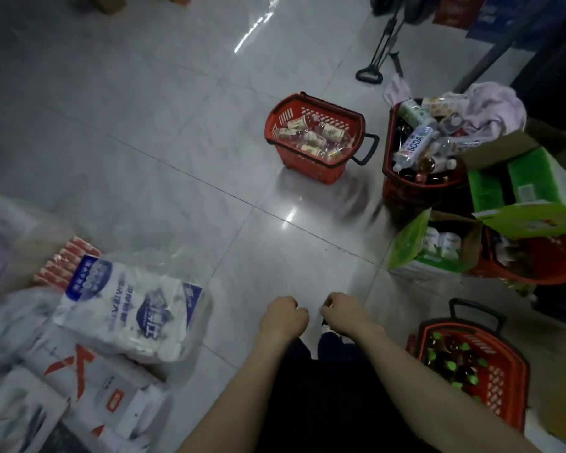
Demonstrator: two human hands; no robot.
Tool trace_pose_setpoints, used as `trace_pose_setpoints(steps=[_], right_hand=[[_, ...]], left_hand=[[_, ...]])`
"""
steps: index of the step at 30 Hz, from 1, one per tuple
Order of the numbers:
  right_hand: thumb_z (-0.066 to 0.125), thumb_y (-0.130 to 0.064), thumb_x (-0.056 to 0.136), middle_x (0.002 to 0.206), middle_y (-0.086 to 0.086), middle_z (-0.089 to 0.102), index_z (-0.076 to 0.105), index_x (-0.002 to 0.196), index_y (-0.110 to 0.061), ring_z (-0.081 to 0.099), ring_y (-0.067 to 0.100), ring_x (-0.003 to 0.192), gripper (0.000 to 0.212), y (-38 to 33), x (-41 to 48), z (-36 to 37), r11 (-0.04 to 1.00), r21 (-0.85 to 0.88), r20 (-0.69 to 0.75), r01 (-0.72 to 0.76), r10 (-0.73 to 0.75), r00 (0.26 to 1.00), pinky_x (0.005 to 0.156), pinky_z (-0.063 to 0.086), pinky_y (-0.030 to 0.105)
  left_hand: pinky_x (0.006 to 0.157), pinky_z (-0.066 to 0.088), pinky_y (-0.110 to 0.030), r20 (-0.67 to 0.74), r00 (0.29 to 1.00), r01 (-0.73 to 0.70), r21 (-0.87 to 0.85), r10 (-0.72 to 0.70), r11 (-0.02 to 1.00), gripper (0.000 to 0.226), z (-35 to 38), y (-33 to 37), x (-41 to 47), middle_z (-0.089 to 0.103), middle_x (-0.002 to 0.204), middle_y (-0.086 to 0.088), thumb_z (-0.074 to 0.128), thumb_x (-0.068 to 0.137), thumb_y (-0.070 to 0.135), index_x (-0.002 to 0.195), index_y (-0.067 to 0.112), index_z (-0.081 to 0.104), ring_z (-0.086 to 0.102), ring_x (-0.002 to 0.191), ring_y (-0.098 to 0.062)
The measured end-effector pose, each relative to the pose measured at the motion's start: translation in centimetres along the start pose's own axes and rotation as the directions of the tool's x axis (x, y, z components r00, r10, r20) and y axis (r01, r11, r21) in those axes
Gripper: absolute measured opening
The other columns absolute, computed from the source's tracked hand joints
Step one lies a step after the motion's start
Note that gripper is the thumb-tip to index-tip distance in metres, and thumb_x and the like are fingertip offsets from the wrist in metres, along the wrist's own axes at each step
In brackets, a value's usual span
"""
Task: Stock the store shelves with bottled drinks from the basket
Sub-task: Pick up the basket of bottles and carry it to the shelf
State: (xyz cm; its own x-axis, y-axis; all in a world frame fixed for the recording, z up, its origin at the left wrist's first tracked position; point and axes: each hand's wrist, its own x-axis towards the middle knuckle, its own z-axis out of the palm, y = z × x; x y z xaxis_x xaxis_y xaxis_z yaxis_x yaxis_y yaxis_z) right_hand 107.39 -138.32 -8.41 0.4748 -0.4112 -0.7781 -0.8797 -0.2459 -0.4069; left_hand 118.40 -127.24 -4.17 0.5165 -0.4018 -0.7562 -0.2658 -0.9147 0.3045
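A red basket stands on the tiled floor ahead of me, holding several clear bottles with pale labels. Right of it a second red basket is piled with mixed bottles, one marked SODA. Near my right side a third red basket holds dark bottles with green caps. My left hand and my right hand hang low in front of me, close together, fingers curled and holding nothing. No shelf shows in this view.
Green cartons, one open with white packs, sit at the right beside another red basket. Bagged tissue packs and boxes crowd the floor at left. A black trolley frame leans at the top. A pink cloth lies on the pile.
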Motion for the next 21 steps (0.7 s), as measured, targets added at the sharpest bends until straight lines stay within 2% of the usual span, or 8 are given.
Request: trace_pose_setpoints(steps=[3,5,9,11,13,15,18,21], right_hand=[[0.051,-0.033,0.092,0.108,0.004,0.071,0.068,0.104,-0.02,0.064,0.022,0.092,0.024,-3.6,3.6,-4.0,1.0,-0.002,-0.018,-0.005,0.005,1.0,0.085,0.057,0.035],[0.051,-0.033,0.093,0.112,0.002,0.07,0.068,0.107,-0.02,0.061,0.022,0.093,0.025,-5.8,6.2,-6.6,1.0,-0.016,-0.024,0.0,-0.001,1.0,0.083,0.053,0.032],[0.051,-0.035,0.095,0.119,0.003,0.069,0.068,0.115,-0.021,0.063,0.025,0.106,0.03,-10.0,12.5,-11.4,0.998,-0.068,-0.023,-0.019,0.017,1.0,0.087,0.05,0.033],[0.051,-0.035,0.093,0.122,0.004,0.069,0.068,0.114,-0.022,0.063,0.027,0.11,0.03,-12.3,16.2,-13.7,0.996,-0.079,-0.039,-0.028,0.025,0.999,0.086,0.047,0.033],[0.05,-0.032,0.093,0.121,0.005,0.07,0.069,0.111,-0.02,0.063,0.028,0.109,0.029,-14.9,19.5,-16.3,0.994,-0.103,-0.061,-0.03,0.024,0.998,0.083,0.046,0.033],[0.05,-0.03,0.092,0.12,0.006,0.069,0.067,0.111,-0.019,0.062,0.029,0.109,0.028,-17.5,21.9,-19.1,0.987,-0.158,-0.073,-0.027,0.016,0.997,0.088,0.048,0.035],[0.051,-0.028,0.093,0.124,0.008,0.068,0.067,0.118,-0.018,0.062,0.03,0.112,0.032,-20.5,25.4,-23.0,0.979,-0.201,-0.115,-0.021,-0.002,0.993,0.091,0.048,0.036],[0.053,-0.027,0.095,0.127,0.009,0.067,0.067,0.123,-0.016,0.062,0.031,0.114,0.033,-22.3,28.4,-26.6,0.984,-0.179,-0.136,-0.022,-0.003,0.991,0.092,0.049,0.036]], left_hand=[[0.069,0.047,-0.031,-0.007,1.0,0.024,-0.027,-0.024,0.999,0.028,-4.5,3.4,4.2,0.061,0.081,-0.006,0.05,0.094,0.023,0.072,0.007,0.054,0.059,0.076,-0.022],[0.072,0.052,-0.034,0.003,1.0,0.028,-0.017,-0.028,0.999,0.026,-7.1,5.2,7.5,0.061,0.078,-0.008,0.052,0.092,0.023,0.071,0.008,0.053,0.059,0.077,-0.023],[0.076,0.051,-0.033,0.071,0.997,0.031,-0.049,-0.028,0.998,0.02,-11.5,8.4,14.6,0.067,0.09,-0.009,0.049,0.094,0.022,0.083,0.01,0.06,0.064,0.087,-0.029],[0.084,0.053,-0.037,0.065,0.998,0.02,-0.069,-0.016,0.997,0.032,-14.0,9.4,18.4,0.071,0.105,-0.014,0.047,0.095,0.028,0.109,0.006,0.066,0.067,0.096,-0.033],[0.086,0.054,-0.036,0.059,0.998,0.024,-0.071,-0.02,0.997,0.039,-17.0,10.5,22.1,0.071,0.112,-0.015,0.047,0.097,0.034,0.117,0.005,0.066,0.067,0.101,-0.034],[0.081,0.051,-0.033,0.062,0.998,0.02,-0.035,-0.018,0.999,0.031,-20.2,11.6,24.9,0.07,0.108,-0.013,0.049,0.097,0.03,0.106,0.007,0.068,0.066,0.1,-0.033],[0.071,0.048,-0.032,0.091,0.996,-0.006,-0.019,0.008,1.0,0.024,-24.7,13.8,28.9,0.064,0.085,-0.007,0.05,0.095,0.023,0.075,0.013,0.057,0.061,0.082,-0.027],[0.064,0.043,-0.029,0.106,0.994,-0.008,0.021,0.006,1.0,0.026,-28.0,16.2,32.8,0.064,0.084,-0.011,0.05,0.094,0.022,0.069,0.015,0.051,0.063,0.083,-0.029]])
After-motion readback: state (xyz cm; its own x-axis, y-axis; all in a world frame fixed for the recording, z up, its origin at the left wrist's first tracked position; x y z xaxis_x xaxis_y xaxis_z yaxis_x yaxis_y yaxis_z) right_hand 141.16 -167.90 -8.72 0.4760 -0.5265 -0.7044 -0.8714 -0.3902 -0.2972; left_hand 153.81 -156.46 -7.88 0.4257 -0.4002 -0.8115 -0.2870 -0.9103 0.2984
